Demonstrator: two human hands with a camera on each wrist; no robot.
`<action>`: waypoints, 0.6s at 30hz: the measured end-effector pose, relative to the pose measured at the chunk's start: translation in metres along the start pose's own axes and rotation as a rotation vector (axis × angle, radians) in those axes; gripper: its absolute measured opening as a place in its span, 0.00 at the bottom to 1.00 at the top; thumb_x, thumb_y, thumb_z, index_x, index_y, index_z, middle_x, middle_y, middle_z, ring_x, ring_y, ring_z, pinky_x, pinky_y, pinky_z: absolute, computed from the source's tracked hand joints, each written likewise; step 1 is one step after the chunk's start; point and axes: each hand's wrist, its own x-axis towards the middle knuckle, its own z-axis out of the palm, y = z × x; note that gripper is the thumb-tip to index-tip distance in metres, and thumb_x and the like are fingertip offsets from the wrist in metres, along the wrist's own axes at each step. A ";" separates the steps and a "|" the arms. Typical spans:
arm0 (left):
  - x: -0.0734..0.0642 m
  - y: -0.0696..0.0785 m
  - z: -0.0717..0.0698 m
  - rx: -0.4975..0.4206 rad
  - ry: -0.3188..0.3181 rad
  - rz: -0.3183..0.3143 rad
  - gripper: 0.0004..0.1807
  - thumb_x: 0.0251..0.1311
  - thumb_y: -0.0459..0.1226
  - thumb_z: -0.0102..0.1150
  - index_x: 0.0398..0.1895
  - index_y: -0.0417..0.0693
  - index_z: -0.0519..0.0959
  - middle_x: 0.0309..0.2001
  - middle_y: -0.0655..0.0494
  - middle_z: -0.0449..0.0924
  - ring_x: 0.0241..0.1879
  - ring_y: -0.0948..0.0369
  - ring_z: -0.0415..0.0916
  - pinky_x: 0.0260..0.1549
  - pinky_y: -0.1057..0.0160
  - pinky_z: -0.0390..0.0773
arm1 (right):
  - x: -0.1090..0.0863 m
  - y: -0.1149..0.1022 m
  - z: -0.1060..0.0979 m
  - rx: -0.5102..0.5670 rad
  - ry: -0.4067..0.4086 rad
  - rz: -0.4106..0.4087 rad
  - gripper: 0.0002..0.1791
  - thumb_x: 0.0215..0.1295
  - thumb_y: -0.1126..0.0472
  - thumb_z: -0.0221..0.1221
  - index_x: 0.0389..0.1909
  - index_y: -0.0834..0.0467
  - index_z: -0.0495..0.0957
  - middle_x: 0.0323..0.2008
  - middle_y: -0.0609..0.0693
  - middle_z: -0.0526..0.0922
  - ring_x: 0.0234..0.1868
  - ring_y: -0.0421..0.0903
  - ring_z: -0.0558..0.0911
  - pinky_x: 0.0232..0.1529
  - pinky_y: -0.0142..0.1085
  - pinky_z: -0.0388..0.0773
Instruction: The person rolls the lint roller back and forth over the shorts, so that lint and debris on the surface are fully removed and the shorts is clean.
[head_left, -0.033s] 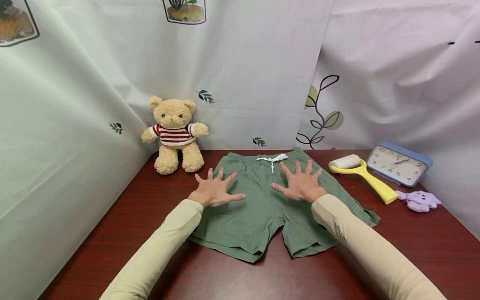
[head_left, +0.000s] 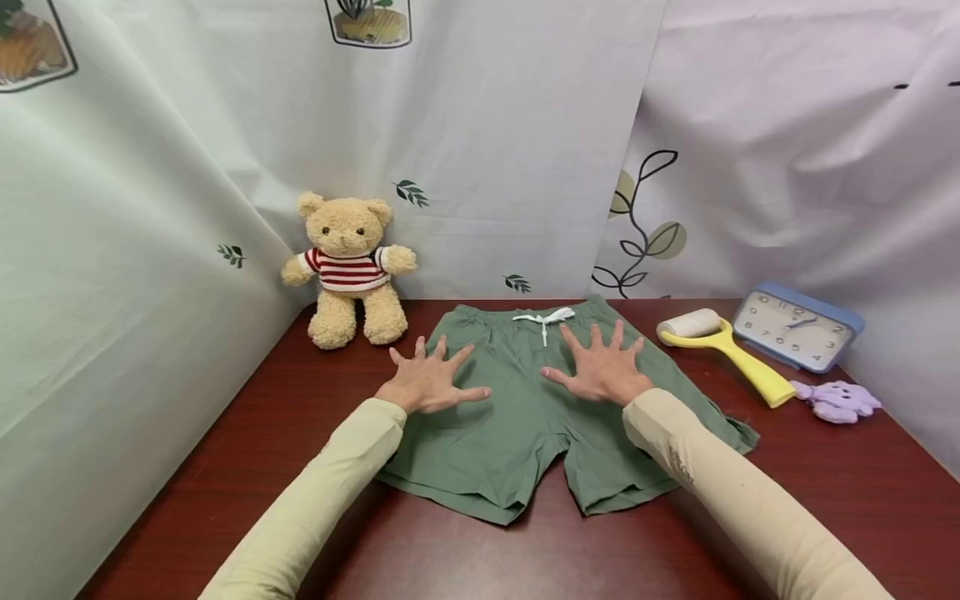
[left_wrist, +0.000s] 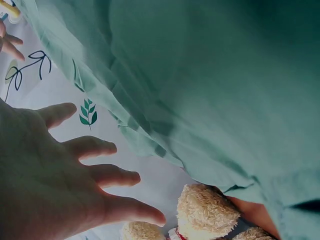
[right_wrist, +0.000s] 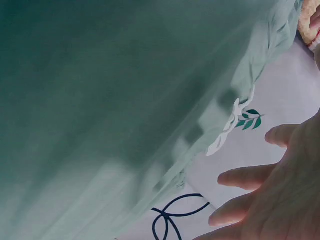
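Green shorts lie spread on the dark red table, waistband toward the back wall, with a white drawstring tied in a bow. Over their left side is my left hand, fingers spread wide and holding nothing. My right hand is over the right side, its fingers likewise spread, just below the bow. In the left wrist view a gap shows between the left hand and the green cloth. The right wrist view also shows the right hand apart from the cloth.
A teddy bear in a striped shirt sits at the back left against the cloth wall. To the right are a yellow-handled lint roller, a blue clock and a small purple plush toy.
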 end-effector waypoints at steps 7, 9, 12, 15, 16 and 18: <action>-0.013 -0.014 -0.003 -0.017 -0.029 0.043 0.47 0.61 0.72 0.47 0.79 0.62 0.57 0.79 0.37 0.50 0.77 0.30 0.45 0.63 0.18 0.50 | -0.002 0.021 -0.008 -0.009 0.059 -0.076 0.46 0.69 0.30 0.48 0.80 0.49 0.52 0.74 0.73 0.57 0.75 0.80 0.47 0.63 0.80 0.53; -0.023 -0.024 -0.005 -0.046 -0.035 0.095 0.43 0.64 0.66 0.52 0.77 0.55 0.62 0.78 0.36 0.54 0.76 0.33 0.51 0.66 0.25 0.58 | -0.004 0.039 -0.017 -0.013 0.105 -0.099 0.42 0.71 0.36 0.52 0.77 0.55 0.58 0.71 0.74 0.62 0.73 0.77 0.57 0.61 0.75 0.64; -0.042 -0.042 -0.010 -0.082 -0.056 0.173 0.37 0.67 0.55 0.59 0.73 0.45 0.67 0.74 0.37 0.63 0.73 0.39 0.62 0.66 0.38 0.69 | -0.009 0.075 -0.035 -0.025 0.157 -0.086 0.37 0.71 0.44 0.56 0.71 0.65 0.64 0.64 0.75 0.68 0.65 0.74 0.68 0.53 0.68 0.74; -0.058 -0.057 -0.016 -0.103 -0.125 0.174 0.35 0.66 0.49 0.63 0.72 0.43 0.68 0.70 0.40 0.70 0.69 0.44 0.69 0.64 0.44 0.73 | -0.018 0.116 -0.047 -0.011 0.160 -0.001 0.33 0.70 0.49 0.55 0.65 0.71 0.66 0.56 0.78 0.71 0.54 0.74 0.74 0.44 0.64 0.77; -0.062 -0.061 -0.018 -0.099 -0.155 0.162 0.35 0.65 0.49 0.64 0.71 0.44 0.69 0.69 0.41 0.72 0.69 0.45 0.70 0.63 0.44 0.74 | -0.021 0.131 -0.048 0.001 0.154 0.033 0.32 0.70 0.50 0.55 0.62 0.72 0.67 0.53 0.79 0.72 0.49 0.74 0.75 0.40 0.63 0.77; -0.069 -0.066 -0.020 -0.094 -0.203 0.136 0.35 0.63 0.49 0.67 0.70 0.45 0.71 0.68 0.42 0.74 0.68 0.47 0.72 0.62 0.45 0.75 | -0.029 0.158 -0.049 0.018 0.122 0.083 0.29 0.69 0.53 0.55 0.57 0.74 0.68 0.45 0.77 0.74 0.41 0.72 0.76 0.32 0.58 0.75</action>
